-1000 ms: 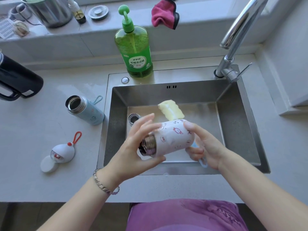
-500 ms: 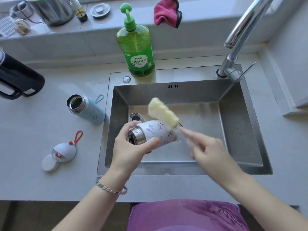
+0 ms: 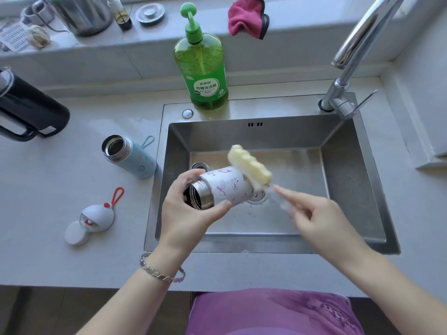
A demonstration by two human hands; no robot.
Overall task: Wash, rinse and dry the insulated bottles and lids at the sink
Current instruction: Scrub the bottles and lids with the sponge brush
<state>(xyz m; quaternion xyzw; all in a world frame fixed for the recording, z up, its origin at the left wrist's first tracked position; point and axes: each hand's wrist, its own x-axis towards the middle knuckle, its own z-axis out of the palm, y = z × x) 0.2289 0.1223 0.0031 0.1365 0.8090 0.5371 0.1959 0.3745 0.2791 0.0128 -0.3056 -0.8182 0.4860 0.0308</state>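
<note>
Over the sink (image 3: pixel 350 180) my left hand (image 3: pixel 186 213) grips a white patterned insulated bottle (image 3: pixel 222 187) near its steel neck, lying sideways with the open mouth toward me. A yellow sponge brush (image 3: pixel 251 165) rests on the bottle's far end. My right hand (image 3: pixel 316 213) holds its clear handle, index finger stretched out. A pale blue bottle (image 3: pixel 130 157) lies open on the counter to the left. Nearer me sit a white lid with a red loop (image 3: pixel 96 217) and a round white cap (image 3: pixel 76 233). A small steel part (image 3: pixel 199 166) sits on the sink floor.
A green dish soap pump bottle (image 3: pixel 202 68) stands behind the sink. The faucet (image 3: pixel 358 49) arches over at the back right. A black flask (image 3: pixel 31 110) lies at the far left. On the sill are a pink cloth (image 3: pixel 244 18) and a metal pot (image 3: pixel 82 13).
My right hand let go of the bottle's base and drew back with the brush handle. The sponge came onto the bottle's far end. My left hand turned the mouth more toward me.
</note>
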